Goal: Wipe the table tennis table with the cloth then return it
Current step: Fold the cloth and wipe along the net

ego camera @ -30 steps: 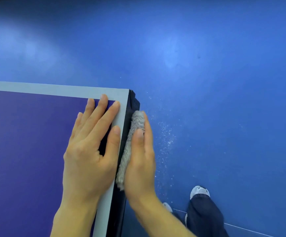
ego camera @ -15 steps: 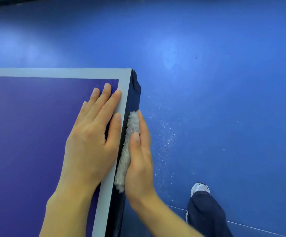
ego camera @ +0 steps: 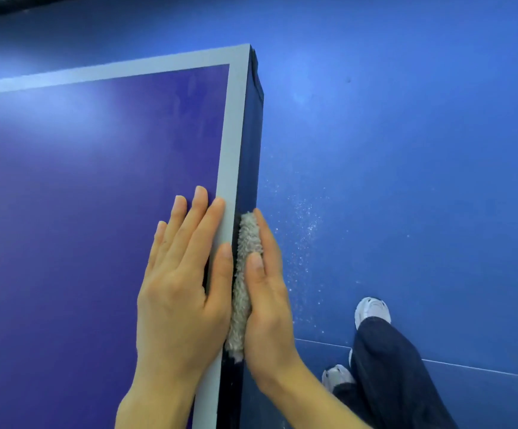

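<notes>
1. The table tennis table [ego camera: 96, 212] is standing on a dust-speckled blue floor [ego camera: 406, 181].
2. The left hand [ego camera: 180, 289] is resting flat on its border.
3. The right hand [ego camera: 270, 305], straight-fingered, is pressing the cloth [ego camera: 243, 274] against its side.

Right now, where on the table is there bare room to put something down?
The purple top is bare between the left hand and the white border lines. It is crowded at the side edge, where the right hand presses the grey cloth.

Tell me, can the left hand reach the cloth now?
Probably yes: the left hand lies flat on the table beside the cloth, nothing between them, though the right hand presses it.
</notes>
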